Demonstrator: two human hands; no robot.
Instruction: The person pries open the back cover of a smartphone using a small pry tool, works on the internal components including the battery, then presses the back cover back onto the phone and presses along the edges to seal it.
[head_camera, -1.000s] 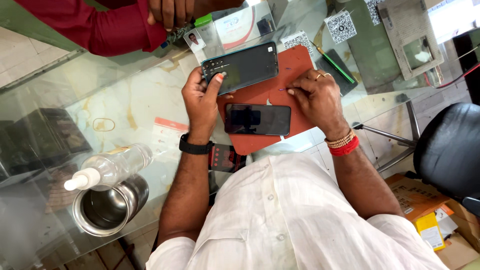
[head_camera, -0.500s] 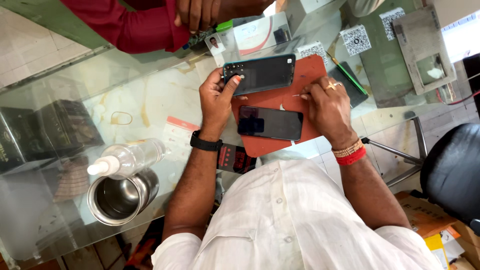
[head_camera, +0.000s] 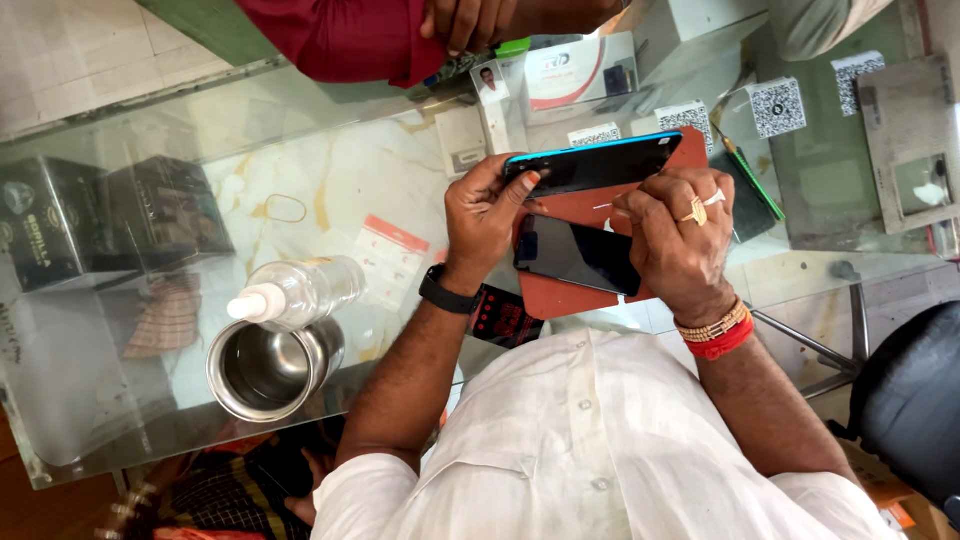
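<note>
The glass bench (head_camera: 330, 190) holds a red mat (head_camera: 570, 295). A black phone (head_camera: 575, 255) lies flat on it. Above the mat, the left hand (head_camera: 485, 215) grips one end of a blue phone (head_camera: 595, 162), tipped on its long edge and running left to right. The right hand (head_camera: 680, 235) pinches a thin pin (head_camera: 603, 206) near it. I think holding the phone steady and moving the pin slowly works best.

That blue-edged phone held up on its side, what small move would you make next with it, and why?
Probably bring the thin pin in the right hand to the upper edge of the blue-edged dark phone. The left hand already props it on edge over the red-brown mat, and the pin's tip sits just below it. A second dark phone lies flat underneath.
</note>
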